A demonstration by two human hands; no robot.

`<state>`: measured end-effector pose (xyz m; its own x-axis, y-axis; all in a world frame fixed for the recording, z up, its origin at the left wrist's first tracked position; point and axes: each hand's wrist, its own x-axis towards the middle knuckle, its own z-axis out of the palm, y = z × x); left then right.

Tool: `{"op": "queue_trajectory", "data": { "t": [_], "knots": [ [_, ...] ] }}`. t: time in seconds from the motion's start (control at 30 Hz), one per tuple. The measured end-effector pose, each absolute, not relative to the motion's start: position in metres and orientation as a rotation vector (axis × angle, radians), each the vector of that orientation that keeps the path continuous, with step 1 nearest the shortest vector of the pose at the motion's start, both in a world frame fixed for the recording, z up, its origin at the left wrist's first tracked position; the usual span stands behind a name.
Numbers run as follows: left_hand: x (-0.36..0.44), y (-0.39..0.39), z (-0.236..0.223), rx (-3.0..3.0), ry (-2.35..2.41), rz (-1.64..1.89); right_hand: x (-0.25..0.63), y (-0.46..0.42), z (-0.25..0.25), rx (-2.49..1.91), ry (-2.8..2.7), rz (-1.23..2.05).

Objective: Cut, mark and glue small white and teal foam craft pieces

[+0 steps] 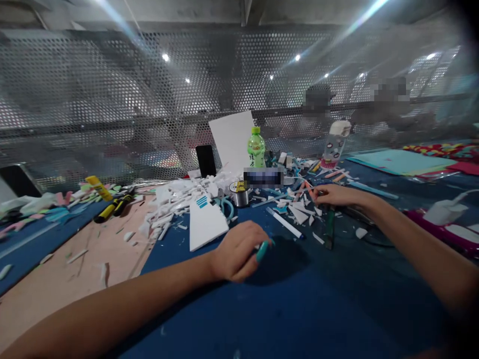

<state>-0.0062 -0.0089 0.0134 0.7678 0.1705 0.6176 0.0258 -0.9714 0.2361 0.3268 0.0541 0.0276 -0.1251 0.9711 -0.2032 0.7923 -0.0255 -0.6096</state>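
Observation:
My left hand (243, 249) is closed over the blue mat, gripping a small curved teal piece (262, 251) between thumb and fingers. Across the mat, my right hand (331, 194) reaches into a heap of scraps, its fingers curled down; what they hold, if anything, is hard to make out. An orange piece (308, 187) lies at its fingertips. Under that hand a dark green flat tool (330, 228) points toward me. Between the hands lies a white pen (285, 223). Beyond my left hand are a white foam board piece (205, 224) and blue-handled scissors (227, 207).
White scraps (179, 199) are heaped at the back, around a spool (239, 194). A green bottle (256, 149), a phone (205, 161) and a clear cup (335, 144) stand behind. Yellow-black cutters (107, 211) lie left; a purple power strip (422, 224) with a white plug sits right.

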Motion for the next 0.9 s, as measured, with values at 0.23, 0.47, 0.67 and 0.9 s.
{"op": "queue_trajectory", "data": {
  "t": [0.23, 0.47, 0.67, 0.9],
  "knots": [
    [0.003, -0.009, 0.002, 2.721, 0.861, 0.83, 0.328, 0.056, 0.026, -1.861, -1.74, 0.944],
    [0.004, -0.019, -0.016, 2.439, 1.196, 0.531, 0.301, 0.053, 0.026, -1.629, -1.56, 0.825],
    [0.006, -0.01, -0.01, 2.247, 1.121, 0.553, 0.27, 0.046, 0.022, -1.416, -1.49, 0.866],
    [0.006, 0.004, -0.016, 1.937, 0.966, 0.793, 0.244, 0.027, 0.013, -1.214, -1.452, 0.958]
  ]
}}
